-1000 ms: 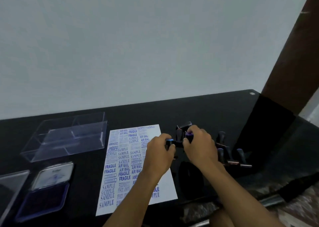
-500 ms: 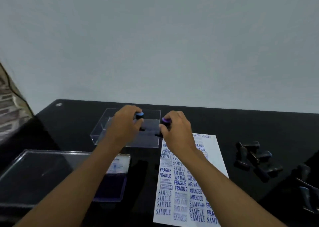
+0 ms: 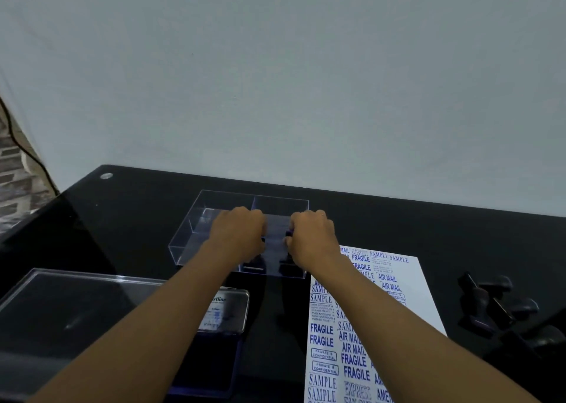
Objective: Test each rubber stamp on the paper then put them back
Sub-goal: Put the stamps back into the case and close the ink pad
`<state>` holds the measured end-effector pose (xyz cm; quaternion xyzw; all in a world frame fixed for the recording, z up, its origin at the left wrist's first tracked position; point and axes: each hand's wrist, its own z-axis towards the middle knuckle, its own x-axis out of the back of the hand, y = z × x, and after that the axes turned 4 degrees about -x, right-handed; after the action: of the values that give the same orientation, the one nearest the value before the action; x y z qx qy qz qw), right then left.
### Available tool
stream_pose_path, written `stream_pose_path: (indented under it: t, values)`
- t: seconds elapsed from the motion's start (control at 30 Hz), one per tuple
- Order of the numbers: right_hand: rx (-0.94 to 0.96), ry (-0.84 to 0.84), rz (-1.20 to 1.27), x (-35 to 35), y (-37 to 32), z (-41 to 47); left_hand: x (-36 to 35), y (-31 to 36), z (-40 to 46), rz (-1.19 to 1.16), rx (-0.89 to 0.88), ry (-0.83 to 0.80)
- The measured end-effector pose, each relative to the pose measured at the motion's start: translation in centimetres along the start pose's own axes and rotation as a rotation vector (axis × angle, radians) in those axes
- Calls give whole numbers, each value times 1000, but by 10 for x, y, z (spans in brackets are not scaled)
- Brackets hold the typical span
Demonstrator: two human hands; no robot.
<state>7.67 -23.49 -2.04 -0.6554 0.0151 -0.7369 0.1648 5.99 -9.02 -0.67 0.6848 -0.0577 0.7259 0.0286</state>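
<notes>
Both hands sit low inside the clear plastic box (image 3: pixel 196 219) near the table's (image 3: pixel 428 228) far edge. The left hand (image 3: pixel 237 232) and right hand (image 3: pixel 312 234) are each curled around a small dark stamp, mostly hidden under the fingers; only a dark base shows below each, at the box's near wall. These stamps look light and rigid, best pinched by the rounded knob on top, keeping the inky face off skin. The box is thin, hard and see-through, with a divider. The printed paper (image 3: pixel 410 304), flat and matte, lies toward the near edge; loose stamps (image 3: pixel 496 307) cluster at the right edge; an ink pad (image 3: pixel 226 311) is near left.
</notes>
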Motion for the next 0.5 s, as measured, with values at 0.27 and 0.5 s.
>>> stream_pose_path:
  t: [0.27, 0.5]
  values:
    - [-91, -48, -49, -11, 4, 2, -10, -1, 8, -17, 29, -84]
    - [-60, 32, 75, 20, 20, -23, 16, 28, -9, 30, -9, 43]
